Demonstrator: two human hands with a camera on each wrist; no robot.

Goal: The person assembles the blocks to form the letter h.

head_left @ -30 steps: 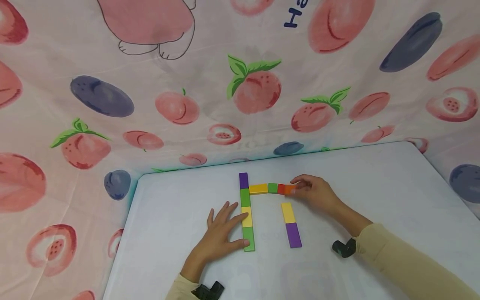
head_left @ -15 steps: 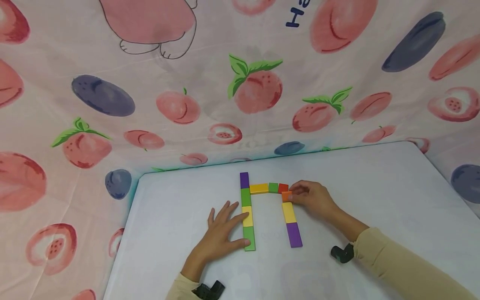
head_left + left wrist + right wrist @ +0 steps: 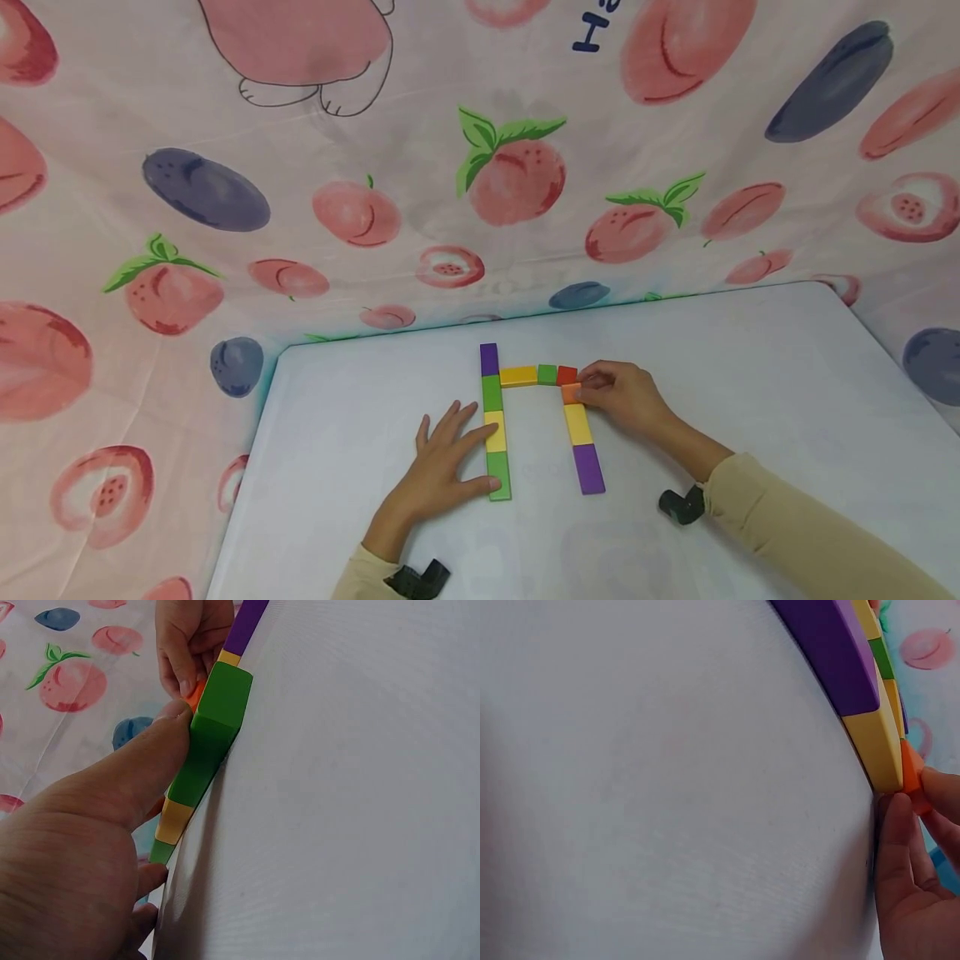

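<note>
The right hand (image 3: 626, 398) pinches a small orange block (image 3: 572, 393) between thumb and fingertips, its grip closed on the block's right side. The orange block sits on the white table (image 3: 750, 375), touching the near edge of a red block (image 3: 567, 375) and the far end of a yellow block (image 3: 577, 424). In the right wrist view the fingertips (image 3: 897, 817) press against the orange block (image 3: 911, 774) just where it meets the yellow block (image 3: 876, 739), with a purple block (image 3: 829, 645) lying further along the same row.

That yellow block and the purple block (image 3: 588, 468) form a short column on the right. Across the top runs a row of a yellow block (image 3: 518, 377), a green block (image 3: 547, 374) and the red one. On the left stands a longer column (image 3: 493, 421) of purple, green, yellow and green pieces laid end to end.

The left hand (image 3: 438, 471) lies flat on the table beside this left column, fingers straight and spread, grip apart, with the thumb touching the near green block (image 3: 498, 481) and a fingertip touching the yellow piece. The left wrist view shows the thumb (image 3: 142, 776) pressed against the side of that green block (image 3: 214, 735).

A cloth printed with peaches and plums (image 3: 300, 208) hangs behind and around the table
</note>
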